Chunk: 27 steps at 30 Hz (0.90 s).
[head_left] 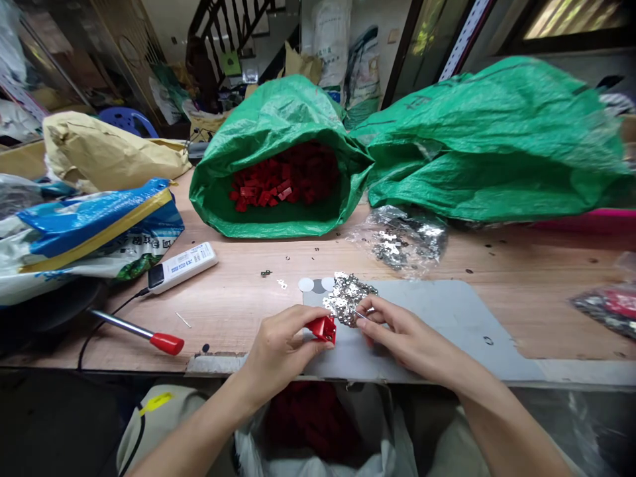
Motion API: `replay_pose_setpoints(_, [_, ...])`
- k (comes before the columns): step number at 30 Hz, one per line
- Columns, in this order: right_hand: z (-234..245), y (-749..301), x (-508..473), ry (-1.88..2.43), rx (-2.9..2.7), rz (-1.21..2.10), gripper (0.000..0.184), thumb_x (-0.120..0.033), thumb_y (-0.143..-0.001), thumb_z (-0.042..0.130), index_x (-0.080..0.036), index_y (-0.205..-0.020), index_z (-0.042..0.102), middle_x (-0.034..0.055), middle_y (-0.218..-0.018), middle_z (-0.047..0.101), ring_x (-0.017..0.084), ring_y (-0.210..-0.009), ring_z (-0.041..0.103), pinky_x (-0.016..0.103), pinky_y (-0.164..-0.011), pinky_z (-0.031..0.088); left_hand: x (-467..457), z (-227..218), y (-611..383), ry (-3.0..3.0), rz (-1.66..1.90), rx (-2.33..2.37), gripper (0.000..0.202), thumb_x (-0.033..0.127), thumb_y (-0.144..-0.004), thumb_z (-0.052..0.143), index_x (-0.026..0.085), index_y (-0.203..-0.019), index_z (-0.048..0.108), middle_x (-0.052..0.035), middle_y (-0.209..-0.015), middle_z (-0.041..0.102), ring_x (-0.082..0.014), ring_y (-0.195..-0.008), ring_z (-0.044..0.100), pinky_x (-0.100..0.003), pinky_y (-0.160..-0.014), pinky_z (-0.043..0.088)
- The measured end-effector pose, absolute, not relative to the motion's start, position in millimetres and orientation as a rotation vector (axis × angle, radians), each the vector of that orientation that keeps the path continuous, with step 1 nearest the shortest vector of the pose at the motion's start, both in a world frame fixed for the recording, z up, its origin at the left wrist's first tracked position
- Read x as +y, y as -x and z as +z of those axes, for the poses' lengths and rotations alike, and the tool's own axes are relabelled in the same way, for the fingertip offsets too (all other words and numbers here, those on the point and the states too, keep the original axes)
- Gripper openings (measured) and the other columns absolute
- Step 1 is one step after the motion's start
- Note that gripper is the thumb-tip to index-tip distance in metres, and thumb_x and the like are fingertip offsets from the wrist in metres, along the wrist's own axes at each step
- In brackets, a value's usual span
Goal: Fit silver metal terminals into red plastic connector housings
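Observation:
Between the thumb and fingers of my left hand (285,341) is a small red plastic housing (325,328), its open side turned to the right. My right hand (392,328) is closed in a pinch on a thin metal pin-like tool (358,314), whose tip reaches toward a heap of small silvery metal pieces (342,295). The heap lies on a grey mat (437,318), just beyond both hands. The red housing and the right fingertips are a short distance apart.
A green sack (278,225) of red parts stands open ahead. Right of it lie a clear bag of metal pieces (397,242) and another green sack (497,146). At left are a white device (183,267) and a red-tipped lever (166,342). A white bag (397,444) hangs below the table edge.

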State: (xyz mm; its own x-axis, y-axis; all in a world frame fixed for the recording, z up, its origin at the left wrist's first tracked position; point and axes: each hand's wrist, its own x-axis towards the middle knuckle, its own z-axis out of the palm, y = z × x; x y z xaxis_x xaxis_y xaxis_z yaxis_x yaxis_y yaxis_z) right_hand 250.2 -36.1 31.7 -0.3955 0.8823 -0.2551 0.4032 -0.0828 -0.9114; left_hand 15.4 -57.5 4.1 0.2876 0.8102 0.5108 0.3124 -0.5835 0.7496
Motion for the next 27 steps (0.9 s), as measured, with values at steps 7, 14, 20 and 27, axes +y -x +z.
replay_pose_setpoints(7, [22, -257, -51, 1.337, -2.210, 1.055, 0.024, -0.033, -0.094, 0.060, -0.026, -0.110, 0.077, 0.0043, -0.099, 0.076, 0.023, -0.086, 0.069, 0.030, -0.076, 0.050, -59, -7, -12, -2.152, 1.077, 0.948, 0.036, 0.013, -0.083, 0.073, 0.020, -0.118, 0.067, -0.0071, -0.103, 0.075, -0.0170, -0.093, 0.071, -0.028, -0.082, 0.058])
replay_pose_setpoints(14, [25, -247, -56, 1.354, -2.273, 0.901, 0.016, -0.021, -0.089, 0.062, -0.025, -0.095, 0.076, 0.0007, -0.082, 0.075, 0.020, -0.074, 0.068, 0.025, -0.064, 0.045, -59, -4, -12, -2.165, 1.060, 0.992, 0.034, 0.015, -0.082, 0.075, 0.022, -0.115, 0.069, -0.0058, -0.099, 0.075, -0.0168, -0.089, 0.071, -0.027, -0.079, 0.058])
replay_pose_setpoints(20, [20, -242, -62, 1.294, -2.295, 0.727, 0.017, -0.017, -0.089, 0.059, -0.023, -0.089, 0.075, 0.0026, -0.077, 0.074, 0.019, -0.067, 0.066, 0.025, -0.061, 0.042, -60, -5, -13, -2.165, 1.069, 1.005, 0.034, 0.016, -0.082, 0.075, 0.023, -0.115, 0.070, -0.0055, -0.098, 0.076, -0.0169, -0.088, 0.072, -0.027, -0.078, 0.058])
replay_pose_setpoints(27, [14, -242, -62, 1.259, -2.385, 0.601, 0.017, -0.016, -0.092, 0.057, -0.020, -0.081, 0.069, 0.0026, -0.075, 0.071, 0.018, -0.066, 0.064, 0.026, -0.059, 0.037, -60, -4, -13, -2.179, 1.074, 0.988, 0.036, 0.012, -0.080, 0.076, 0.022, -0.114, 0.069, -0.0048, -0.098, 0.076, -0.0157, -0.088, 0.072, -0.025, -0.079, 0.058])
